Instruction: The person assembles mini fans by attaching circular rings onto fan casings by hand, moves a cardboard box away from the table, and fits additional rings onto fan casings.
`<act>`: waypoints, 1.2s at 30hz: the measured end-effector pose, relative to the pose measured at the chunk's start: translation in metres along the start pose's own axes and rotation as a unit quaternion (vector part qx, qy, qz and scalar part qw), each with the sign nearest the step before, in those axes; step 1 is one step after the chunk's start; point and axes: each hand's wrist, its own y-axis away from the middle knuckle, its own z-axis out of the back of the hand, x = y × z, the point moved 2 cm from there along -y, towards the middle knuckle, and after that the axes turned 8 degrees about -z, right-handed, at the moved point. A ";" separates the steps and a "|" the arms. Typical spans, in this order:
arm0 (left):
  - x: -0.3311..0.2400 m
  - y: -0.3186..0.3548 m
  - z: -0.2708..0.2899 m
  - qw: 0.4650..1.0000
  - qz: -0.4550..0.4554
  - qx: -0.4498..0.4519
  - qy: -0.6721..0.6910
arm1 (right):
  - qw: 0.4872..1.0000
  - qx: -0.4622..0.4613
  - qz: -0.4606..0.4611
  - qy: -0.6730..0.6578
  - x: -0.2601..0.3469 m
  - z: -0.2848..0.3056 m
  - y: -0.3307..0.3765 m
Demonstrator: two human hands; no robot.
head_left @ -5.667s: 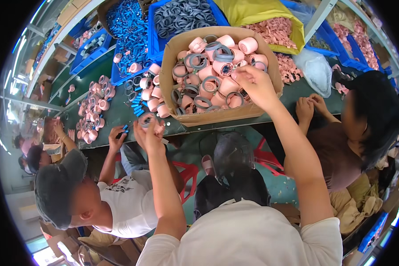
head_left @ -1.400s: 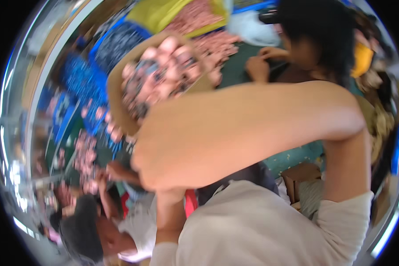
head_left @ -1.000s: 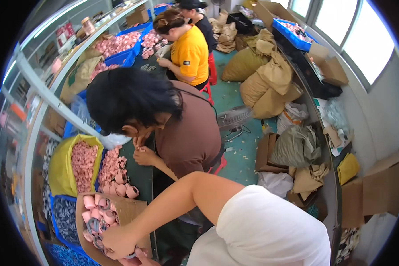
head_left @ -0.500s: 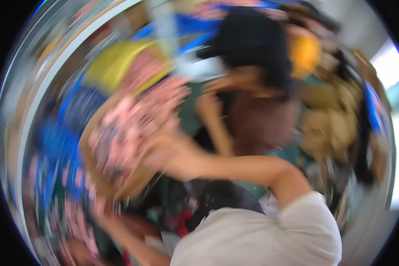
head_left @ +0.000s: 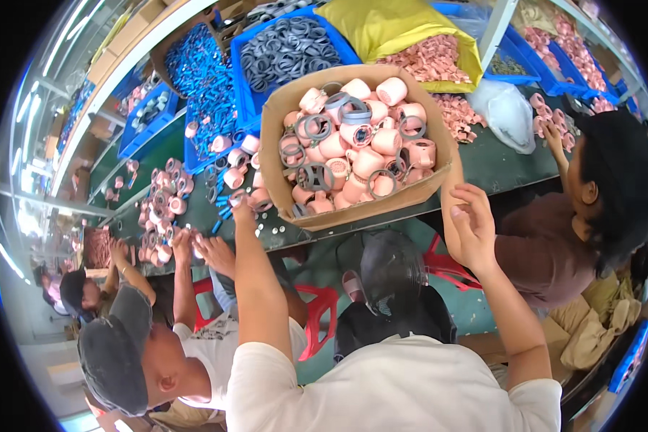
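Note:
A cardboard box point(head_left: 360, 218) full of pink cup-shaped plastic parts point(head_left: 367, 161) and grey rings point(head_left: 315, 176) stands at the near edge of the dark green table point(head_left: 273, 232). Just off its near right side is my right hand point(head_left: 474, 225), raised with the fingers apart and slightly bent, holding nothing I can see. My left hand point(head_left: 243, 209) reaches to the table left of the box, beside loose pink parts point(head_left: 234, 178) and small blue pieces point(head_left: 222, 213). Its fingers are small and partly hidden, so their grip is unclear.
Behind the box are a blue tray point(head_left: 349, 47) of grey rings and a yellow sack point(head_left: 381, 25) of pink pieces. Co-workers sit on both sides, one in a grey cap point(head_left: 115, 349), another in a brown shirt point(head_left: 540, 245). Red stools point(head_left: 320, 317) stand below.
The earlier frame is heavily blurred. The view has turned left, and the box, which was tilted between my hands, now rests level at the table edge. My right hand has come off it.

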 end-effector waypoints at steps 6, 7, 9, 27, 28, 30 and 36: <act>-0.030 0.006 0.018 0.897 -0.079 -0.079 -0.428 | 0.991 0.084 0.101 0.027 0.030 -0.041 -0.047; -0.062 0.029 -0.012 0.902 -0.083 -0.123 -0.406 | 0.988 0.133 0.080 0.016 0.036 -0.057 -0.061; -0.131 0.075 -0.077 0.904 -0.163 -0.186 -0.349 | 0.941 0.224 0.225 0.116 0.022 -0.103 -0.095; -0.190 0.196 -0.309 0.510 -0.442 0.588 -0.445 | 0.990 0.013 0.001 -0.141 0.070 -0.031 -0.132; -0.190 0.200 -0.319 0.439 -0.446 0.610 -0.486 | 0.989 0.016 0.053 -0.140 0.059 -0.017 -0.125; -0.192 0.205 -0.330 0.442 -0.426 0.595 -0.519 | 0.982 0.003 0.001 -0.188 0.049 0.002 -0.099; -0.221 0.206 -0.308 0.621 -0.423 0.456 -0.476 | 0.837 0.140 -0.110 -0.517 0.047 0.039 -0.047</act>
